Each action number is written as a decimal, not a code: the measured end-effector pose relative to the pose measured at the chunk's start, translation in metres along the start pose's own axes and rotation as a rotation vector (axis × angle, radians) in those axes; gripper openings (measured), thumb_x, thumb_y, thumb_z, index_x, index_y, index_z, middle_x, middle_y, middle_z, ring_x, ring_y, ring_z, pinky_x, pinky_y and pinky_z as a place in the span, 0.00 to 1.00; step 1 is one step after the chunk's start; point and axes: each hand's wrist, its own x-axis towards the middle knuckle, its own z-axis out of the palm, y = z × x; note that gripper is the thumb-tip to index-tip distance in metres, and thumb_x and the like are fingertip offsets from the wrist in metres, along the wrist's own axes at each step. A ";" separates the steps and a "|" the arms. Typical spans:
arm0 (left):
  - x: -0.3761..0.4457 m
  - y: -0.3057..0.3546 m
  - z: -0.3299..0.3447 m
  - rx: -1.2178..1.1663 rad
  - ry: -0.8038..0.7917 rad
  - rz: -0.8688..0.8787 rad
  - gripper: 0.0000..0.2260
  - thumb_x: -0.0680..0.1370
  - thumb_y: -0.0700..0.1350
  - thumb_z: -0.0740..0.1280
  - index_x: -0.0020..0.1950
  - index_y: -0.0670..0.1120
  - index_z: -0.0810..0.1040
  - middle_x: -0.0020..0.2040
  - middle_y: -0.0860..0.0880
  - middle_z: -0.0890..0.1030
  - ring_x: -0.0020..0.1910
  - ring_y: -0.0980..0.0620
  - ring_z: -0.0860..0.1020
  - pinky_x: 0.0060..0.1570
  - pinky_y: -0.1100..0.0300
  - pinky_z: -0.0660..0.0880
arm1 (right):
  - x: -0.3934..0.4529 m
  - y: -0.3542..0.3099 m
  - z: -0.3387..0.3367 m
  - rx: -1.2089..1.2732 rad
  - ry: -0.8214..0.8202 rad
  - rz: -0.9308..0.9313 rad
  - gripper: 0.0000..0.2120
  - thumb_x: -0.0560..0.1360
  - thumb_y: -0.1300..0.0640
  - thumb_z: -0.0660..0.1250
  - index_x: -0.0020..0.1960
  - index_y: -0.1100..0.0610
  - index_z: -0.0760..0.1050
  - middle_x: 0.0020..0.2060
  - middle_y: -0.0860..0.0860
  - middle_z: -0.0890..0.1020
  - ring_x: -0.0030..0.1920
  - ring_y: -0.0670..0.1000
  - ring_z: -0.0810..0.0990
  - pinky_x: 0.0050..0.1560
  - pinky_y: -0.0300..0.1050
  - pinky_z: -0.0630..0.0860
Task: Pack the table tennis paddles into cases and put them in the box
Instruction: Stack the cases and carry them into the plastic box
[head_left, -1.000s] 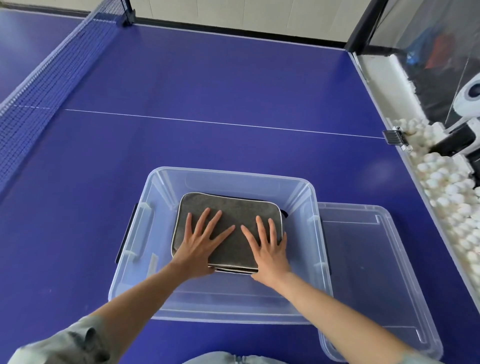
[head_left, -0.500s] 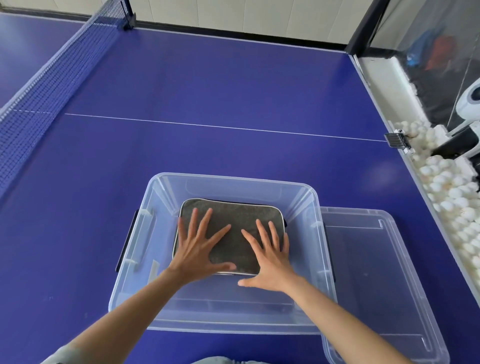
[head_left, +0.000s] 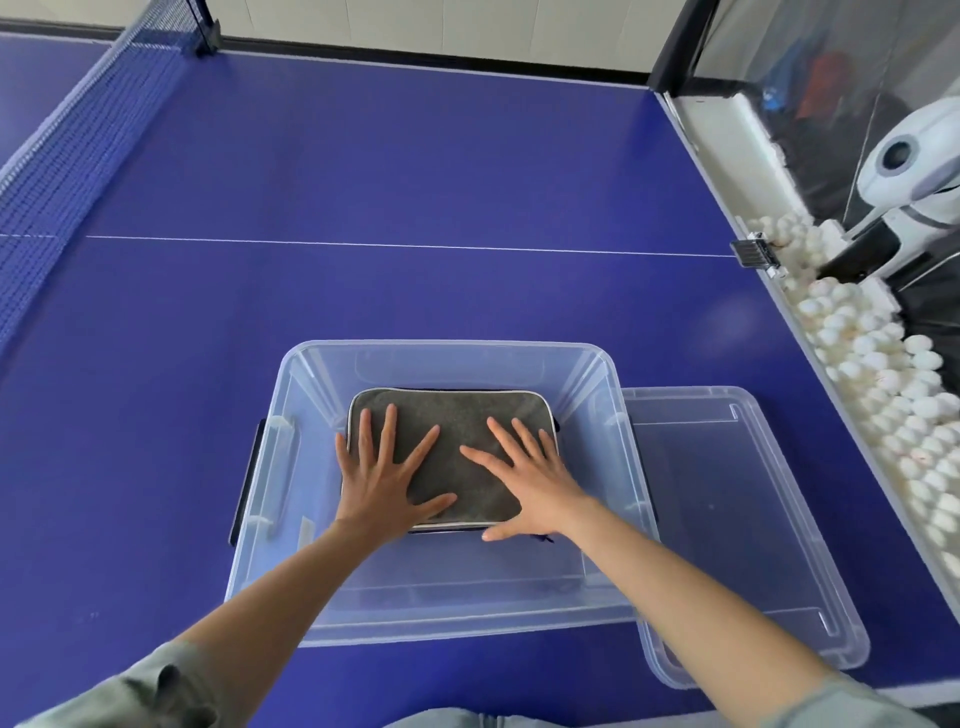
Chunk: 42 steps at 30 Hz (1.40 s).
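- My left hand (head_left: 382, 480) and right hand (head_left: 530, 478) lie flat, fingers spread, on the grey case (head_left: 452, 431) inside the clear box (head_left: 618, 426).
- I judge even palm pressure best, seating the case level.
- The lid (head_left: 737, 519) waits just beside the box, on its right.

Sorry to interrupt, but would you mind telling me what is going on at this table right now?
A person is packing paddle cases into a clear plastic box on a blue table tennis table. Both hands, the left hand and the right hand, lie flat with spread fingers on a grey case inside the box. The box's lid lies beside it on the right.
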 end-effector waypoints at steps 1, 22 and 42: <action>0.002 0.001 -0.003 0.005 -0.008 0.002 0.36 0.70 0.74 0.44 0.73 0.59 0.63 0.74 0.37 0.62 0.71 0.31 0.60 0.62 0.29 0.58 | -0.002 0.000 -0.011 0.044 0.028 0.006 0.44 0.68 0.33 0.65 0.76 0.42 0.46 0.77 0.53 0.40 0.76 0.57 0.36 0.74 0.62 0.39; 0.058 0.367 -0.030 -0.170 0.038 0.217 0.25 0.80 0.58 0.52 0.77 0.55 0.51 0.78 0.47 0.52 0.77 0.44 0.45 0.74 0.49 0.44 | -0.178 0.261 -0.006 0.021 0.384 0.471 0.28 0.79 0.42 0.48 0.76 0.52 0.55 0.75 0.58 0.58 0.74 0.61 0.56 0.73 0.58 0.54; 0.022 0.359 0.076 -0.304 -0.179 -0.364 0.34 0.77 0.54 0.65 0.77 0.51 0.49 0.77 0.38 0.43 0.75 0.38 0.46 0.69 0.45 0.58 | -0.180 0.305 0.107 0.495 0.375 0.689 0.24 0.79 0.58 0.62 0.73 0.54 0.62 0.74 0.62 0.55 0.71 0.65 0.56 0.68 0.56 0.61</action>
